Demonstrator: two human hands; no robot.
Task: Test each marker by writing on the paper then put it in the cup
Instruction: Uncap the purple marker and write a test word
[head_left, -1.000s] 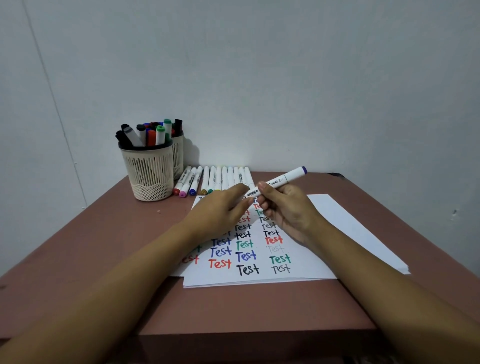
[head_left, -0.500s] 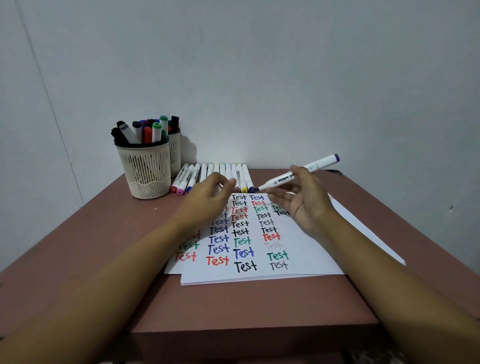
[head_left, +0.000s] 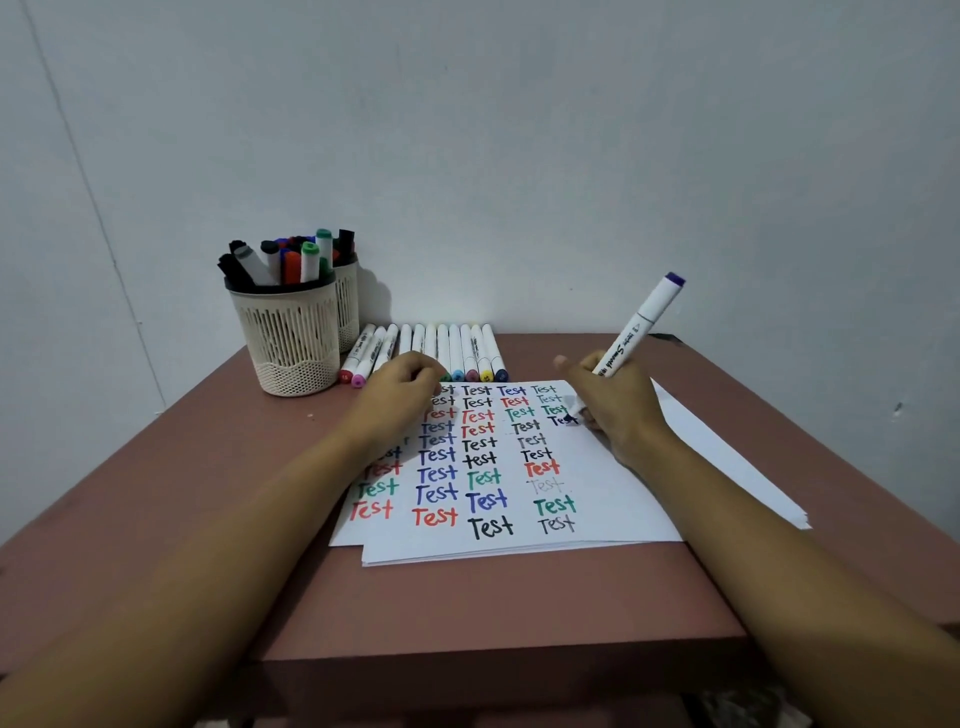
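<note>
Small study or home desk corner. A reddish-brown table (head_left: 467, 613) stands against a bare pale wall (head_left: 519, 156), bearing mesh pen cups (head_left: 288, 338) and sheets of paper (head_left: 613, 514).

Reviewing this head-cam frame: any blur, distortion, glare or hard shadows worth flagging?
Head view: soft, dim, even light; no glare on the paper, words legible. Head view: the cups throw a soft shadow rightward on the wall. Head view: the marker tip is blurred at the right hand; the rest is fairly sharp. Head view: wide-angle stretch splays the table edges.
</note>
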